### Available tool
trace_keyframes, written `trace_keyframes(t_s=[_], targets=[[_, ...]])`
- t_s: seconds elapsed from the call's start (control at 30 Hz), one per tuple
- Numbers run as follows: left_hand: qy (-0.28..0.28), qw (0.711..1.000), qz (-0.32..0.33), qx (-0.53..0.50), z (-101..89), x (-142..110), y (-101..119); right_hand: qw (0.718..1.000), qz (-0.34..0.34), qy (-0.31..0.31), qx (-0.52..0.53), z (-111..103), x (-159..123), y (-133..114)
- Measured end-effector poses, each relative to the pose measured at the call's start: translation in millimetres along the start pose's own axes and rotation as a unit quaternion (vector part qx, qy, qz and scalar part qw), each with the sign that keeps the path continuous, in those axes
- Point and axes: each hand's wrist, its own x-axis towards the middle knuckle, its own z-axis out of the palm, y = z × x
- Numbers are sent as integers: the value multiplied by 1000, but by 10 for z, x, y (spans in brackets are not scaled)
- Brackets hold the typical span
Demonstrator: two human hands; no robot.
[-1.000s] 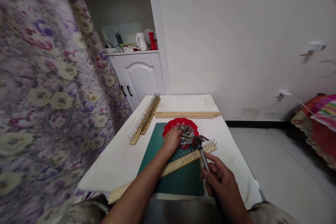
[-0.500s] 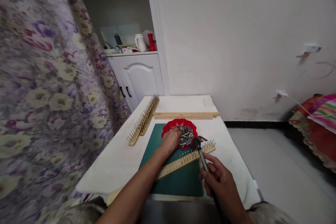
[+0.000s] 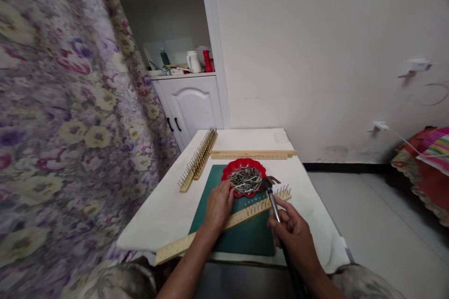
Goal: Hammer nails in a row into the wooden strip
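Observation:
My left hand (image 3: 220, 202) is closed in a pinch at the near left rim of a red scalloped bowl (image 3: 229, 168). A thin pale glint, seemingly a nail, shows at its fingertips. Loose metal nails (image 3: 247, 178) are heaped in the bowl. My right hand (image 3: 293, 230) is wrapped round the handle of a claw hammer (image 3: 274, 206), whose head is tilted up beside the bowl. Beneath both hands, a wooden strip (image 3: 242, 216) lies slantwise over a green mat (image 3: 245, 241). Rows of nails stand in its right part, while holes or marks dot its left part.
On the white-covered table (image 3: 157, 215), nail-studded wooden strips (image 3: 199, 159) lie at the left. More wooden strips (image 3: 252, 154) lie across the back. A floral curtain (image 3: 80, 126) hangs at the left, and a wall (image 3: 308, 56) rises behind the table.
My left hand has drawn back from among the nails to the bowl's near left rim. The right hand still holds the hammer in nearly the same place. The view has shifted slightly.

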Motion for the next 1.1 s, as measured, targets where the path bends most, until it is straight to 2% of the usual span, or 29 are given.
trace_keyframes(t_s=[0.07,0.23,0.37,0.47,0.53,0.67,0.8,0.93,1.0,1.03,1.1], targets=[[5,999,6,-34,-47,-179,98,1000,-6,8,7,11,8,24],[-64,993,25,-100,-15,-560,446,1000,0,20,19,22,14,82],[-88,986,26,-136,-2,-653,583,1000,2,18,18,20,0,68],[-77,971,-6,-224,3,-662,597,1000,3,9,27,4,0,61],[-62,937,-67,-337,40,-678,612,999,5,6,42,-10,6,68],[-49,826,-185,-530,183,-720,683,997,11,-3,70,-31,18,91],[-5,762,-226,-607,341,-738,734,997,24,-17,68,-27,5,118],[33,684,-261,-680,468,-766,763,997,29,-25,67,-4,-25,156],[39,662,-268,-699,495,-787,772,997,27,-26,63,10,-40,165],[38,662,-266,-700,493,-795,766,998,25,-26,59,18,-47,162],[34,682,-257,-684,452,-796,714,999,20,-26,43,33,-63,141]])
